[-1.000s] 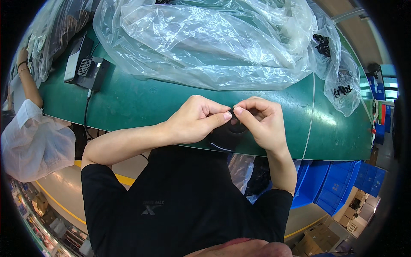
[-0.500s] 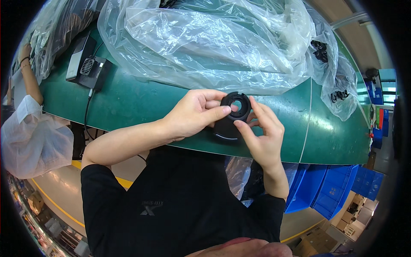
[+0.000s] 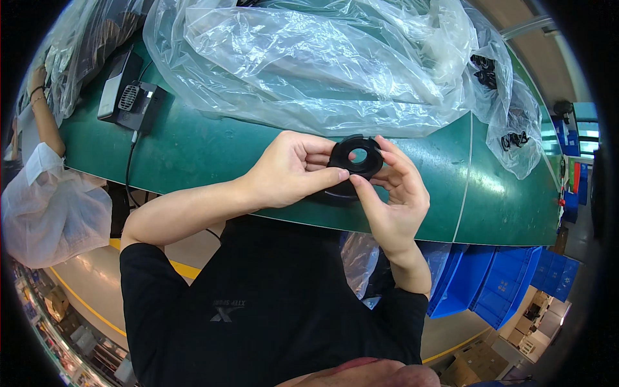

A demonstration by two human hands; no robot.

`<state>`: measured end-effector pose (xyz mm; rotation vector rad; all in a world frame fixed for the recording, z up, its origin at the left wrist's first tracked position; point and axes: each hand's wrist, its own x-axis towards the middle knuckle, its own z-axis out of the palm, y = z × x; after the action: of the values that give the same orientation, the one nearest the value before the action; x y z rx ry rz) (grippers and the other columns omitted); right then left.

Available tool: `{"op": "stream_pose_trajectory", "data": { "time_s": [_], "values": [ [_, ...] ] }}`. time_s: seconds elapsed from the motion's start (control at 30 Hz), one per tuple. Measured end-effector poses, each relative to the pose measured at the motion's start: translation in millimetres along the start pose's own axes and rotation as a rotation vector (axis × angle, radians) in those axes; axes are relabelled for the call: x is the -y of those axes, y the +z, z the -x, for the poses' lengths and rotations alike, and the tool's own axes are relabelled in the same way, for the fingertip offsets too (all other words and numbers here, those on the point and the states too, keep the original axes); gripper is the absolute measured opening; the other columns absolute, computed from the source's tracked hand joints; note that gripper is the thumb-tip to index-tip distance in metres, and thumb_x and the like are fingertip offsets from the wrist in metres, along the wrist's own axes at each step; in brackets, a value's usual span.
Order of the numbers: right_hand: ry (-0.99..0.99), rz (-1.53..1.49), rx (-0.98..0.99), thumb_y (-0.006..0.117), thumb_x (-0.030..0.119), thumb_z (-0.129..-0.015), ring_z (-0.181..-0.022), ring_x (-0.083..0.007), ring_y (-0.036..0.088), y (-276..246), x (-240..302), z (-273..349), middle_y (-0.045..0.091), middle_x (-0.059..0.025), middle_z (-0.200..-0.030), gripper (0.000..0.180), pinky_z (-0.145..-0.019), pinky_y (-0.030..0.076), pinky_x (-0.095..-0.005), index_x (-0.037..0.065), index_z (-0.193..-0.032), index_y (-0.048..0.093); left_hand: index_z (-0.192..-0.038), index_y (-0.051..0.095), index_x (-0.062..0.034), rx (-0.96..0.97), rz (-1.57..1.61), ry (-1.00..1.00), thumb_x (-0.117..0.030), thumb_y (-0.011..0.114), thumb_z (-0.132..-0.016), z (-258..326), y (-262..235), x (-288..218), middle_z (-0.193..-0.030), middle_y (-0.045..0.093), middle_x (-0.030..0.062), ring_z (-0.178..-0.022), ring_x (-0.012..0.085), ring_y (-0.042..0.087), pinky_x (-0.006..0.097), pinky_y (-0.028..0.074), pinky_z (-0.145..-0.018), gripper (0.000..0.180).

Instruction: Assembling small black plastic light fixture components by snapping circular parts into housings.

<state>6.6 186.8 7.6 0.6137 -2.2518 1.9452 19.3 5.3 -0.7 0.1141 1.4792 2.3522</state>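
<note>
The left hand (image 3: pixel 284 170) pinches the left rim of a black, round, plastic-looking ring (image 3: pixel 358 170), while the right hand (image 3: pixel 398 197), thumb and forefinger parted, grips its right side.

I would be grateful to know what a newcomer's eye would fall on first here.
Probably the black ring, held by the left hand and the right hand near the front edge of the green table. Beyond it, a large, shiny spread of crumpled clear plastic covers much of the tabletop. Bright blue bins also stand out at the lower right.
</note>
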Motion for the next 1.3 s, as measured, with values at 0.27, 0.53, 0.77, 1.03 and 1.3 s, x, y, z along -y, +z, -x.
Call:
{"op": "stream_pose_trajectory", "data": {
  "time_s": [0.27, 0.53, 0.77, 1.03, 1.3],
  "values": [
    [0.01, -0.041, 0.027, 0.071, -0.009, -0.068, -0.087, -0.022, 0.065, -11.5, 0.1, -2.6, 0.06, -0.0225, -0.109, 0.022, -0.073, 0.054, -0.0277, -0.008, -0.087, 0.06, -0.11, 0.06, 0.0054, -0.053, -0.207, 0.141, 0.001, 0.061, -0.082, 5.0, 5.0, -1.3, -0.099, 0.065, 0.0102, -0.088, 0.0102, 0.06, 0.023, 0.049, -0.08, 0.028],
    [-0.211, 0.288, 0.162, 0.072, -0.008, -0.065, -0.084, -0.0249, 0.066, -13.6, 11.4, -9.3, 0.066, -0.0187, -0.094, 0.017, -0.072, 0.051, -0.0288, -0.004, -0.08, 0.065, -0.11, 0.061, 0.0031, -0.051, -0.4, 0.27, 0.002, 0.063, -0.08, 3.2, 0.4, 3.7, -0.089, 0.069, 0.0108, -0.081, 0.0077, 0.062, 0.022, 0.05, -0.071, 0.03],
    [-0.115, 0.131, 0.212, 0.073, -0.006, -0.065, -0.079, -0.0231, 0.065, -22.0, 7.7, -4.6, 0.065, -0.0178, -0.093, 0.017, -0.069, 0.05, -0.0287, -0.005, -0.08, 0.064, -0.106, 0.062, 0.003, -0.037, -0.527, 0.356, 0.001, 0.064, -0.079, 5.5, 5.7, 0.2, -0.085, 0.069, 0.0123, -0.077, 0.0112, 0.065, 0.023, 0.05, -0.068, 0.027],
    [-0.278, 0.26, 0.057, 0.075, -0.005, -0.063, -0.074, -0.0234, 0.065, -21.3, 9.4, 1.1, 0.065, -0.0192, -0.093, 0.023, -0.065, 0.053, -0.0291, -0.004, -0.083, 0.063, -0.105, 0.062, 0.0048, 0.019, -0.506, 0.349, 0.004, 0.064, -0.078, 4.4, 3.7, 0.4, -0.09, 0.068, 0.012, -0.081, 0.0121, 0.065, 0.023, 0.051, -0.071, 0.027],
    [-0.323, 0.368, 0.054, 0.076, -0.004, -0.063, -0.071, -0.0251, 0.063, -15.7, 3.6, 4.4, 0.063, -0.0166, -0.082, 0.025, -0.063, 0.051, -0.0286, -0.003, -0.083, 0.061, -0.108, 0.061, 0.0054, 0.011, -0.251, 0.128, 0.002, 0.063, -0.08, 4.7, 5.5, 0.3, -0.095, 0.067, 0.0109, -0.088, 0.0126, 0.062, 0.026, 0.052, -0.08, 0.028]
  ]
}}
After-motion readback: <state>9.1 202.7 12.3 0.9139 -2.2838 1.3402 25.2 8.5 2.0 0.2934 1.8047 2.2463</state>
